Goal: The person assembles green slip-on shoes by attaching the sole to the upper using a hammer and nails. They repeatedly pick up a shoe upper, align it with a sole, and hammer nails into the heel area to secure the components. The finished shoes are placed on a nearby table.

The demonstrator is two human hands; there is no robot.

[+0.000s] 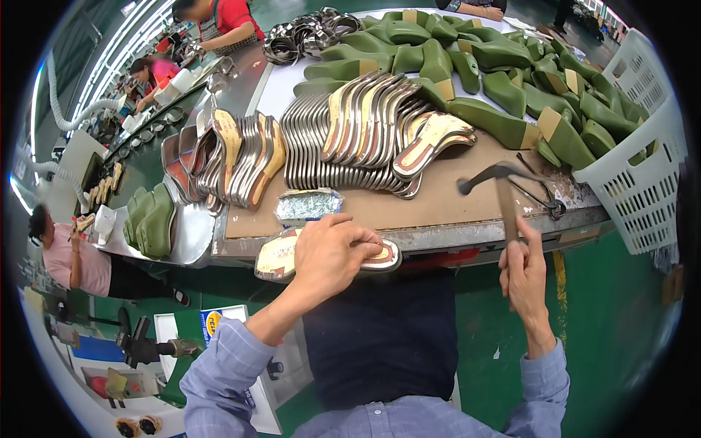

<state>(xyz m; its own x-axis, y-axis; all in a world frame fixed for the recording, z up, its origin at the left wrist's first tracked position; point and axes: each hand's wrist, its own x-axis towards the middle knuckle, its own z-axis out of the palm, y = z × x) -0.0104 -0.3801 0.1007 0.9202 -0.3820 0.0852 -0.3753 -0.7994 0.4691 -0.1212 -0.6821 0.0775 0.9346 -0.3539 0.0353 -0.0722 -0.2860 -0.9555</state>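
Note:
At the table's near edge lies a shoe insole (277, 257) with a cream, brown-bordered face and a silvery rim. My left hand (332, 252) is over its middle, fingers curled and pressed together near its right end; anything pinched there is hidden. My right hand (522, 266) grips the wooden handle of a hammer (504, 175), raised to the right of the insole, its dark head pointing left. Just beyond my left hand sits a small open box of tiny metal tacks (310, 206). Behind it stand rows of similar silver-edged insoles (307, 139).
Green shoe lasts (504, 91) are heaped at the back right beside a white slotted basket (628, 182). Pincers (551, 201) lie near the table's right edge. More lasts (151, 219) stand at left. Silvery straps (307, 33) are piled at the back. Other people work at left.

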